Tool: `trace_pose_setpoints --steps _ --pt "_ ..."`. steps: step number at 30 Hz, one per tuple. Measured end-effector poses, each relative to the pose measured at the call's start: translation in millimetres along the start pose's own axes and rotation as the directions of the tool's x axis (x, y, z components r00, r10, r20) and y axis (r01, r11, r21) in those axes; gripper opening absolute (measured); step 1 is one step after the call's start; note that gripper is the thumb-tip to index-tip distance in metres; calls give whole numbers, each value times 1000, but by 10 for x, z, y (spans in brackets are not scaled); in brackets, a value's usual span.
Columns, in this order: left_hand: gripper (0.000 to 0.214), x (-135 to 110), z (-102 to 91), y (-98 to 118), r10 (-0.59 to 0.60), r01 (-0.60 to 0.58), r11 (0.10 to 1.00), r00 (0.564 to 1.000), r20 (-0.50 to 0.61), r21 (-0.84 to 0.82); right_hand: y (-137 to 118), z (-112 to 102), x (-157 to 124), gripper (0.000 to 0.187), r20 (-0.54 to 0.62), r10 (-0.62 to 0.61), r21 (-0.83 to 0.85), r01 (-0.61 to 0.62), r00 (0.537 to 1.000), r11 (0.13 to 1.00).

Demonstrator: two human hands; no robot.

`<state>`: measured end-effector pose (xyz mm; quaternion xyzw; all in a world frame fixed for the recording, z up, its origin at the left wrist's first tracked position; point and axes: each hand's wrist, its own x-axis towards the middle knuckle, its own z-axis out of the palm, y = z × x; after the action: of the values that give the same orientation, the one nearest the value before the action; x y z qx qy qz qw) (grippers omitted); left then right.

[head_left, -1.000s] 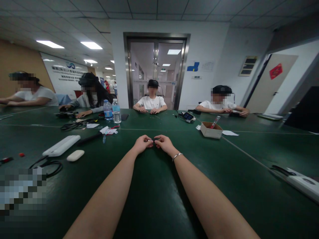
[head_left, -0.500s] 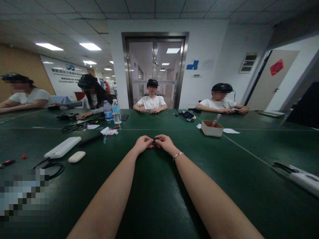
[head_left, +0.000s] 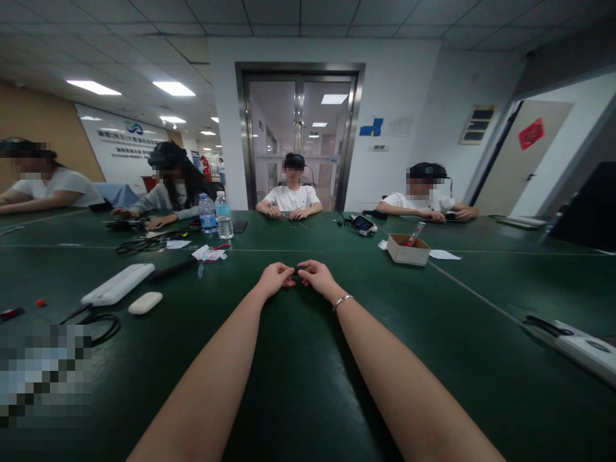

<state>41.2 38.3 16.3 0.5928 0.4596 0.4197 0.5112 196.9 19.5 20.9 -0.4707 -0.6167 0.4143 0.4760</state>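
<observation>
Both arms reach forward over the dark green table [head_left: 298,359]. My left hand [head_left: 276,278] is closed in a pinch, thumb against fingers. Facing it, my right hand [head_left: 315,276], with a silver bracelet [head_left: 342,301] on its wrist, is pinched too. Between the fingertips a small dark thing [head_left: 296,271] shows in part, too small and too covered to name. The fingertips of the two hands almost meet around it.
Left lie a white power bank [head_left: 118,284], a white rounded case [head_left: 145,303] and cables; two water bottles [head_left: 224,217] stand beyond. A cardboard box [head_left: 408,250] sits to the right, a white device [head_left: 584,346] near the right edge. Several people sit across.
My hands stay nearly where they were, still pinched together. The view has shifted very slightly. At the far left, a co-worker's hand has moved onto the dark things in front of them.
</observation>
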Motion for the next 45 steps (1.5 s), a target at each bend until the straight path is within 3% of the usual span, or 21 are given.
trace_pose_setpoints --steps 30,45 --pt "24 26 2 -17 -26 22 994 999 36 105 -7 13 -4 19 -3 -10 4 10 1000 1000" --pt "31 46 -7 -73 49 -55 985 998 45 163 -5 17 8 19 -13 -18 49 19 1000 999"
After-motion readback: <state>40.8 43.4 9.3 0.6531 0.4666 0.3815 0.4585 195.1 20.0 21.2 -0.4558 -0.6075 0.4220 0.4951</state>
